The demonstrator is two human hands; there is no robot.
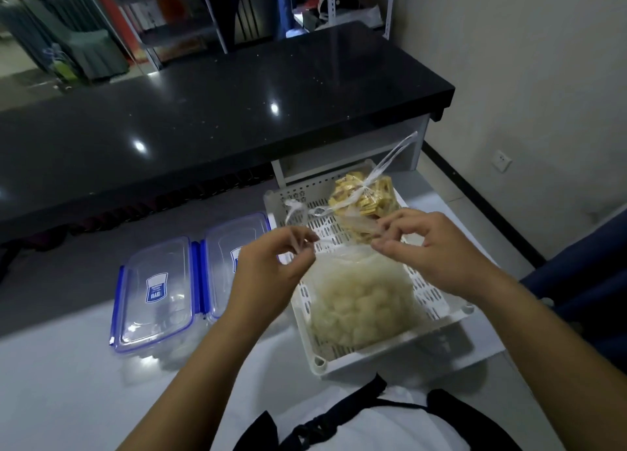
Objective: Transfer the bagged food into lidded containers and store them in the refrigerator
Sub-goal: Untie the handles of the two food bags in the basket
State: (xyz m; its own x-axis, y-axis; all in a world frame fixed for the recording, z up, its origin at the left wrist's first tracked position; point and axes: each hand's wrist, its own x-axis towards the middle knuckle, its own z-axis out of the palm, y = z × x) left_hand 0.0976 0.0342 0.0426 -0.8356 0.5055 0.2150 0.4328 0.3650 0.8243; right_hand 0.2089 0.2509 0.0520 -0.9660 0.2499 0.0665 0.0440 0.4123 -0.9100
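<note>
the left hand [271, 267] and right hand [431, 247] are each pinching the knotted top of the clear plastic bag of pale, lumpy food [359, 301], which is lying in the white slotted plastic tray [431, 294]. the film is looking thin, slack and slippery, likely light; gripping just below the knot seems safest. two clear lidded containers with blue clips [156, 294] are sitting just left.
</note>
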